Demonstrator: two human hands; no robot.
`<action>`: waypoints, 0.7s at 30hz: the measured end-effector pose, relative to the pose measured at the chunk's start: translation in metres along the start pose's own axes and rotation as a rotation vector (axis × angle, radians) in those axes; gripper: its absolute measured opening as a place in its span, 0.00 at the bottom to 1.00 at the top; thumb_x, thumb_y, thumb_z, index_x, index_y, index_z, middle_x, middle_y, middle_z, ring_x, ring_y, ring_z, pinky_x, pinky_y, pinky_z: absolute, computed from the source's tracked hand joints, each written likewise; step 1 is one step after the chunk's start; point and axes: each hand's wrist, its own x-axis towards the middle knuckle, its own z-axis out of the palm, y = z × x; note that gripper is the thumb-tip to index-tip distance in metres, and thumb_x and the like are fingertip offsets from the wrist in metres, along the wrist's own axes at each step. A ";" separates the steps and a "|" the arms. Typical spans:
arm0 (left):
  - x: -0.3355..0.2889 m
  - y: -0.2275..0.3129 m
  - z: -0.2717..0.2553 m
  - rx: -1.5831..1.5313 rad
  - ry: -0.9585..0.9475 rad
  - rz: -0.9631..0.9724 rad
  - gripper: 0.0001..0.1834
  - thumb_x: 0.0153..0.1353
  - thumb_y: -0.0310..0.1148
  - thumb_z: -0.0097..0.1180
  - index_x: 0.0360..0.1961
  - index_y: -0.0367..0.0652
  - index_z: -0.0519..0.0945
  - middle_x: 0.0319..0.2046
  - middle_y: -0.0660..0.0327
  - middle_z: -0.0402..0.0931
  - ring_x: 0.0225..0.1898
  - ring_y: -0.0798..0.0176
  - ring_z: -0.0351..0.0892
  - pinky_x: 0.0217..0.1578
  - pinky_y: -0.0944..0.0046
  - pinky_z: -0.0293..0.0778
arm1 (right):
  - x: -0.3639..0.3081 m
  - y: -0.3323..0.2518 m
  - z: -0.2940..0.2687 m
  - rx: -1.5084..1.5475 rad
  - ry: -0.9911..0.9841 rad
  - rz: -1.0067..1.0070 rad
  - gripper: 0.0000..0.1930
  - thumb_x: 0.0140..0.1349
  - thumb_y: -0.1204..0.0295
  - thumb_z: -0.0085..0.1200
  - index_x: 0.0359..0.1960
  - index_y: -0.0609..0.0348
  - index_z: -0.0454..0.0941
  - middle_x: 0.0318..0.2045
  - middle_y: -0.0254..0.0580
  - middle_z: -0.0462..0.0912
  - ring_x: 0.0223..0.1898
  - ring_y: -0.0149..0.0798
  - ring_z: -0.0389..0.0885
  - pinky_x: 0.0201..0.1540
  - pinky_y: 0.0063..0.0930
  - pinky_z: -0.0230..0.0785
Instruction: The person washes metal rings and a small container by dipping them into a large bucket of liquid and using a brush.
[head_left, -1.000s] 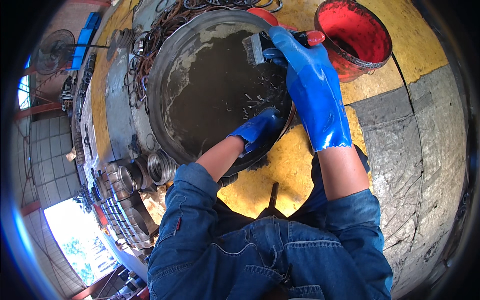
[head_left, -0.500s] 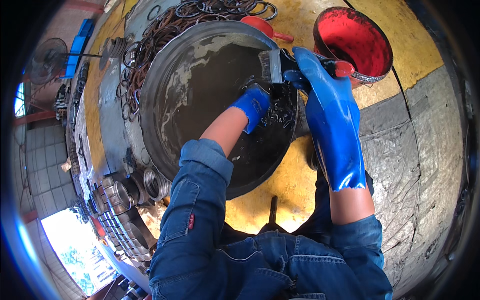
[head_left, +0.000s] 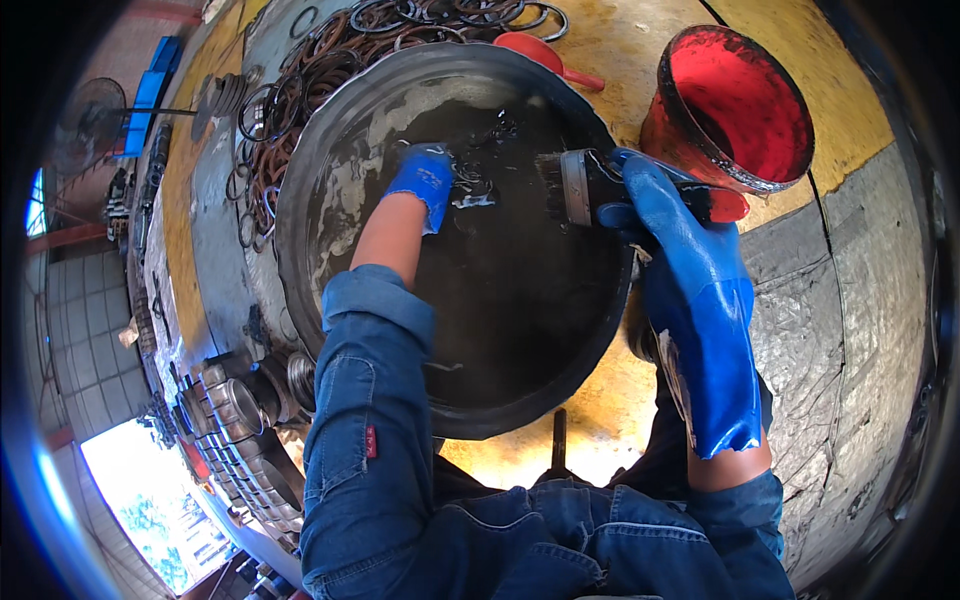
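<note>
A wide dark basin [head_left: 300,250] of murky grey-black liquid [head_left: 520,320] lies before me. In its left half is my left hand [head_left: 423,178], in a short blue glove. Its fingertips meet the liquid and are smeared and partly hidden, so I cannot make out what they hold, if anything. At the basin's right side, my right hand [head_left: 665,205], in a long blue glove, is closed round a wide flat paintbrush [head_left: 577,187]. The brush has a metal band and a dark handle with a red end; its dark bristles point left over the liquid.
Beyond the basin's far left lies a heap of rusty metal rings [head_left: 330,75]. A red dipper [head_left: 530,48] rests behind the far rim, and a red-lined bucket [head_left: 735,110] stands at the right. Stacked metal cylinders [head_left: 245,410] are at the lower left.
My left hand has moved left and farther off through the liquid, away from the brush. My right hand, still gripping the brush, has shifted right and slightly nearer me.
</note>
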 end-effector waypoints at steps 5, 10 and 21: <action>-0.031 -0.054 0.050 -0.147 0.074 -0.154 0.21 0.53 0.37 0.65 0.48 0.43 0.86 0.48 0.47 0.83 0.51 0.43 0.83 0.51 0.49 0.79 | 0.008 0.017 0.002 0.018 -0.051 -0.012 0.23 0.64 0.61 0.64 0.54 0.65 0.81 0.44 0.44 0.86 0.38 0.34 0.83 0.47 0.27 0.73; -0.097 -0.071 0.044 -0.140 -0.196 -0.227 0.18 0.56 0.35 0.61 0.47 0.40 0.85 0.48 0.42 0.81 0.51 0.41 0.81 0.51 0.49 0.79 | 0.015 0.028 -0.005 -0.030 -0.098 0.085 0.23 0.64 0.59 0.63 0.52 0.65 0.82 0.41 0.42 0.86 0.39 0.33 0.82 0.48 0.27 0.72; -0.229 -0.055 0.121 -1.065 -0.431 -0.781 0.18 0.64 0.49 0.49 0.44 0.50 0.82 0.44 0.54 0.81 0.42 0.54 0.77 0.46 0.53 0.73 | 0.000 0.023 -0.004 0.002 -0.177 -0.043 0.23 0.64 0.58 0.63 0.51 0.65 0.82 0.40 0.41 0.86 0.40 0.33 0.82 0.48 0.26 0.72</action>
